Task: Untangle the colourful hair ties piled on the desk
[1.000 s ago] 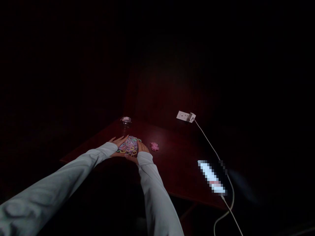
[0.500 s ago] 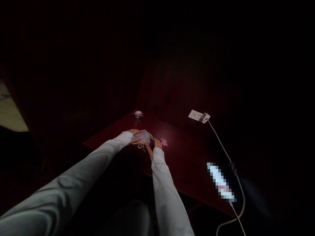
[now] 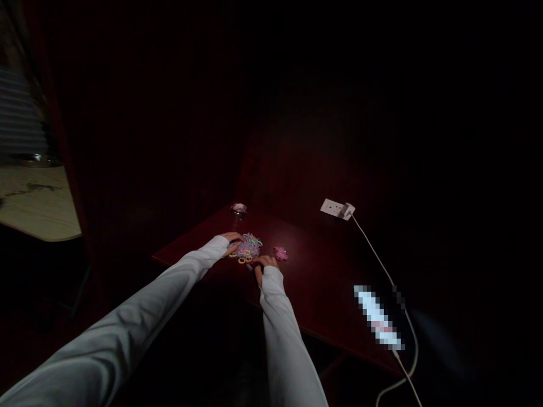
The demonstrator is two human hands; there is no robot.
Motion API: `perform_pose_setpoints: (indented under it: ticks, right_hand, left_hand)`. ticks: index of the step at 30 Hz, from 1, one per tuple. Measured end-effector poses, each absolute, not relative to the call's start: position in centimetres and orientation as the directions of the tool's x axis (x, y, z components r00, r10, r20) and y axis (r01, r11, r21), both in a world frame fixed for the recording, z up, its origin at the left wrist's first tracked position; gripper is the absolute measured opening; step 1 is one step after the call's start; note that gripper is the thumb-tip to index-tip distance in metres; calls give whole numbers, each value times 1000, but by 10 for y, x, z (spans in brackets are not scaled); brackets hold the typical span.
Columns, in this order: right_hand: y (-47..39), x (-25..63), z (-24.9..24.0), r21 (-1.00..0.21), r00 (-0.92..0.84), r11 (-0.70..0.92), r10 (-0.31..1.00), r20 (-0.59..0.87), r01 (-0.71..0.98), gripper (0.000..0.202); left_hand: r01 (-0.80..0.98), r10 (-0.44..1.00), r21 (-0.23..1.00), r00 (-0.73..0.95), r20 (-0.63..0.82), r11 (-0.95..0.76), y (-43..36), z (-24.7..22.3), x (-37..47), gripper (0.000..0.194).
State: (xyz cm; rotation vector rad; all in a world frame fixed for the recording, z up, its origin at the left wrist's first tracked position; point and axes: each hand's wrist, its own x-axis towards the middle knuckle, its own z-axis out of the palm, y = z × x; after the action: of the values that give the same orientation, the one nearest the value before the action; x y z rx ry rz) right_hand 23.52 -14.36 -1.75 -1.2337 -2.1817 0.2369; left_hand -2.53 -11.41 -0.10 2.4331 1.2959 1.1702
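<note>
A heap of small multicoloured bands lies on the dark red table, with several yellow rings at its near edge. My left hand rests against the heap's left side, fingers apart. At the near right of the heap is my right hand, its fingers spread over the table beside the rings. Neither hand visibly holds anything. Just beyond my right hand sits a small pink bunch. Behind the heap stands a clear round container with pink in its top.
A white wall socket has a plug and a white cable running down to a lit, blurred device on the right of the table. A pale table with a metal dish stands at far left.
The view has shifted, showing more of the pale table at left. My right hand has drawn back from the heap toward the table's near edge. My left hand remains at the heap's left side.
</note>
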Motion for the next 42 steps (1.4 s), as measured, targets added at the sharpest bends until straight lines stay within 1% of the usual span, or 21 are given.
perform_pose_setpoints:
  ticks: [3,5,9,11,14,16,18,20,21,24,26,28,30,33,35,37,39,42]
  right_hand:
    - [-149,231,-15,-407,-404,552,825,396,728,49]
    - [-150,229,-12,-427,-374,534,835,403,730,49]
    - [-150,226,-4,-527,-245,451,876,415,720,37]
    - [-152,227,1,-556,-252,457,878,407,694,32]
    - [-160,227,4,-555,-309,505,857,412,662,30]
    - [-168,225,2,-529,-380,563,824,421,634,27]
    - [-175,221,-1,-492,-499,644,765,407,587,23]
    - [-178,214,-3,-463,-561,676,736,378,573,25]
    - [-178,211,-3,-443,-562,673,739,371,592,28]
    - [-168,198,-1,-373,-495,606,793,355,703,36]
    - [-159,190,3,-335,-443,558,820,361,759,33]
    - [-153,184,7,-307,-387,519,831,400,797,29]
    - [-153,180,13,-267,-358,483,842,405,834,25]
    - [-162,178,20,-182,-375,461,851,367,868,26]
    - [-168,178,22,-143,-356,429,862,360,892,29]
    - [-174,177,22,-114,-335,401,866,371,909,33]
    - [-179,174,21,-99,-322,384,867,380,918,37]
    - [-189,168,20,-137,-257,326,892,372,935,42]
  left_hand:
    - [586,720,461,343,604,-666,-116,-2,-24,26]
    - [566,693,444,360,625,-694,-118,0,-24,26]
    - [585,658,379,388,646,-717,-121,7,-26,30]
    - [614,655,344,397,643,-711,-122,10,-27,31]
    - [674,684,316,387,618,-667,-125,11,-30,31]
    - [705,705,313,367,607,-637,-127,9,-32,31]
    - [716,711,314,352,609,-624,-127,6,-35,31]
    - [709,700,307,359,618,-635,-126,2,-36,32]
    - [710,693,299,360,624,-638,-125,1,-35,33]
    - [718,676,273,357,645,-640,-120,-5,-30,33]
    - [723,666,260,353,657,-640,-115,-11,-29,34]
    - [736,673,254,348,653,-627,-108,-19,-33,35]
    - [748,689,255,347,636,-612,-100,-25,-41,37]
    - [779,729,233,374,574,-583,-87,-33,-49,40]
    - [792,744,216,388,543,-571,-83,-38,-49,42]
    - [806,751,220,361,552,-549,-87,-41,-46,43]
    - [839,764,239,279,582,-489,-98,-42,-40,46]
    - [897,791,268,132,597,-352,-123,-40,-33,48]
